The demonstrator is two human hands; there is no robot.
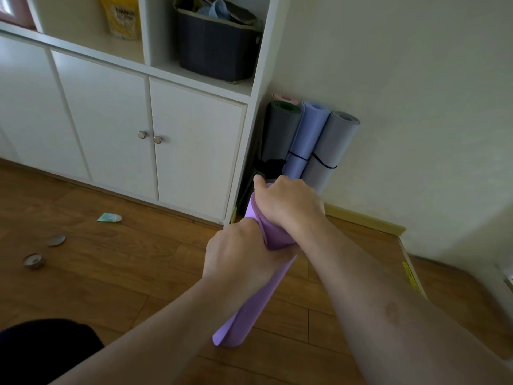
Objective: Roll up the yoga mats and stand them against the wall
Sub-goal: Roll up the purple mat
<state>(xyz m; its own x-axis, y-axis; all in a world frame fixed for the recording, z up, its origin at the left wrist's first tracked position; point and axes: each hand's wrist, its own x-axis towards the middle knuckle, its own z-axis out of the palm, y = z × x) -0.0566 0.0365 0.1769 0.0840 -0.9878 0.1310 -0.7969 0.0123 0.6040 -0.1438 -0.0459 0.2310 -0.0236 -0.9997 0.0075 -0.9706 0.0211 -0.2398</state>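
A rolled purple yoga mat (249, 307) is held tilted above the wooden floor, its lower end near the bottom centre. My right hand (288, 204) grips the mat's upper end. Just below it, my left hand (236, 254) grips the mat's middle. Against the cream wall in the corner stand several rolled mats: a dark grey one (279, 132), a blue one (306, 134) and a light grey one (330, 145), the last two tied with black cords. A pink roll (286, 98) shows behind them.
A white cabinet (138, 120) with two knobbed doors stands at left, with a dark bin (216, 43) on its shelf. Two small round tins (44, 251) and a small packet (109, 217) lie on the floor at left. A raised wooden step (410, 262) is at right.
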